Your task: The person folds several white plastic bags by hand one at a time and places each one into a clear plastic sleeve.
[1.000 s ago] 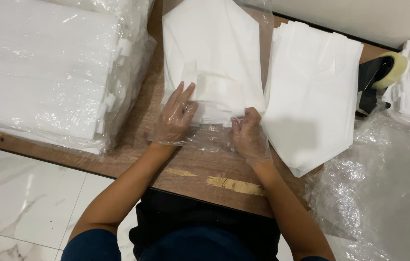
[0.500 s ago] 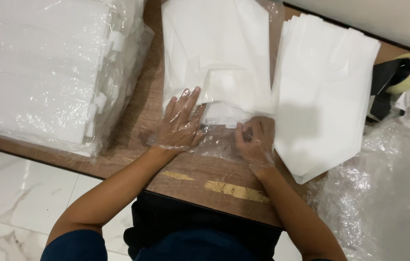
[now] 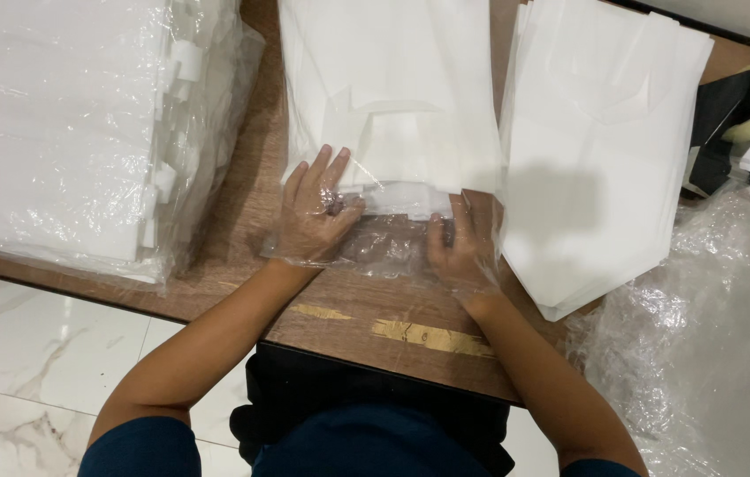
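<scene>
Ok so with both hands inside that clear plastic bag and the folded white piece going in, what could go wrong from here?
1. The clear bag looks thin and crumpled around the left hand and right hand; pushing hard could stretch or tear it.
2. The folded white piece sits only at the bag's mouth, so its near edge could bunch or unfold on the way in.
3. The stack of white pieces lies right beside the right hand; a sideways nudge could shift it.
</scene>
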